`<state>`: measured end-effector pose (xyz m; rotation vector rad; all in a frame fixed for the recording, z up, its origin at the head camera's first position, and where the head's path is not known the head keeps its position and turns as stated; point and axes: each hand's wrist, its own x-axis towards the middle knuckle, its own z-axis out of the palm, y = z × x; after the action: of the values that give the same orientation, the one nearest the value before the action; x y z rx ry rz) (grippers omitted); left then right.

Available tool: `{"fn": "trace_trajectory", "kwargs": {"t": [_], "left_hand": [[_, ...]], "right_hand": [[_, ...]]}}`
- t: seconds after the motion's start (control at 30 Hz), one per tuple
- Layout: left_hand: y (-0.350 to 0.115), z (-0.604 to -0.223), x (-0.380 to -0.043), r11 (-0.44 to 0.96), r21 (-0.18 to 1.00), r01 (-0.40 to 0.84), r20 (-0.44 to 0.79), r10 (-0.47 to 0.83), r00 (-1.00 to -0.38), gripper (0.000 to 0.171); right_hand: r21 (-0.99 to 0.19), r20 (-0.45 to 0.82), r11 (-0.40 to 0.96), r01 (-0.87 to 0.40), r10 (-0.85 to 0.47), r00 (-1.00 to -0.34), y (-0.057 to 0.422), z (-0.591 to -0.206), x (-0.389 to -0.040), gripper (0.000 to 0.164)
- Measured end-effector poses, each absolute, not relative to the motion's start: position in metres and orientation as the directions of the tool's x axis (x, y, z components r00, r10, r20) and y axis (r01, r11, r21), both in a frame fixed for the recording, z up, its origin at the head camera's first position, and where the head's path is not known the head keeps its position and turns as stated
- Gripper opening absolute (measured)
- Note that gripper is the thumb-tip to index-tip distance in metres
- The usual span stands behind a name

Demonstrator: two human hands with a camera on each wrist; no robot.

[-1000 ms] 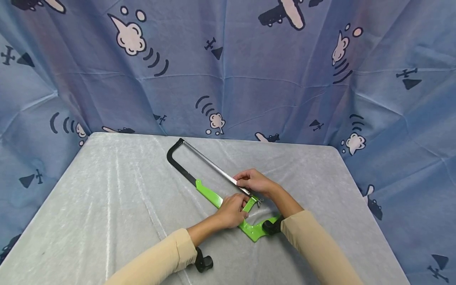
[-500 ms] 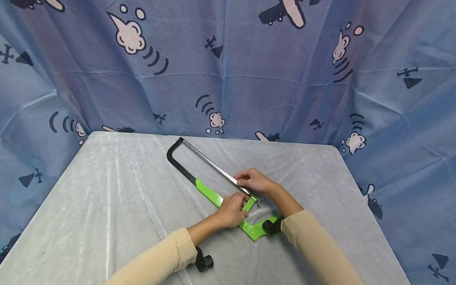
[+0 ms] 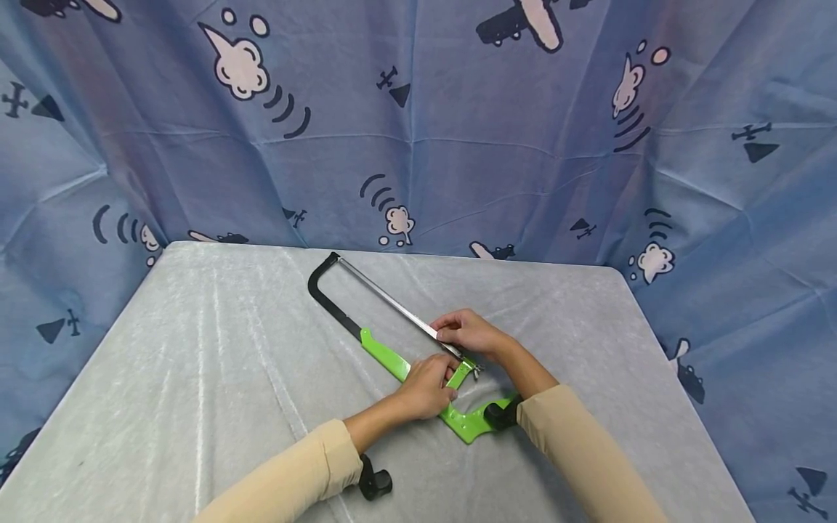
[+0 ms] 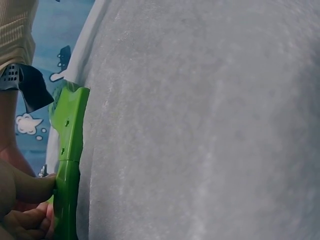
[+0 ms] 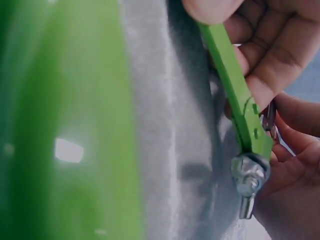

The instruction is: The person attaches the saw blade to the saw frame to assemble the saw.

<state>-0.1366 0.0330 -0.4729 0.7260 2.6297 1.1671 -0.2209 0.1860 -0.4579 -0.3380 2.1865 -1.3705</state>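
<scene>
A hacksaw (image 3: 386, 356) with a green grip and black front bow lies slantwise on the table. My left hand (image 3: 425, 388) grips its green frame arm near the handle end, and the thumb wraps that arm in the right wrist view. With thumb and fingers, my right hand (image 3: 471, 334) pinches the silvery saw blade (image 3: 389, 299) near its rear end. The blade spans from the bow's far tip to the green arm. A metal wing nut (image 5: 248, 181) sits at the end of that arm. In the left wrist view the green handle (image 4: 72, 122) stands beside the cloth.
A pale grey velvety cloth (image 3: 163, 363) covers the table. Behind and beside it hangs a blue curtain (image 3: 458, 181) with cartoon plane prints. Black wrist mounts (image 3: 375, 483) stick out below both sleeves, the right one overlapping the handle in the head view.
</scene>
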Motion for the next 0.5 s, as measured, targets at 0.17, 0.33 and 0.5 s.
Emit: {"fn": "trace_trajectory", "kwargs": {"t": [0.17, 0.33, 0.5], "left_hand": [[0.0333, -0.471, -0.1356, 0.57, 0.742, 0.354, 0.034, 0.495, -0.868, 0.03], [0.0333, -0.4695, -0.1354, 0.572, 0.745, 0.343, 0.026, 0.489, -0.872, 0.03], [0.0335, -0.4701, -0.1353, 0.576, 0.743, 0.34, 0.022, 0.487, -0.873, 0.03]], "right_hand": [[-0.886, -0.299, 0.46, 0.057, -0.474, -0.828, 0.1868, -0.4599, -0.222, 0.025], [-0.878, -0.303, 0.476, 0.053, -0.466, -0.831, 0.1868, -0.4619, -0.2234, 0.025], [-0.87, -0.313, 0.49, 0.059, -0.455, -0.833, 0.1862, -0.4602, -0.2233, 0.025]]}}
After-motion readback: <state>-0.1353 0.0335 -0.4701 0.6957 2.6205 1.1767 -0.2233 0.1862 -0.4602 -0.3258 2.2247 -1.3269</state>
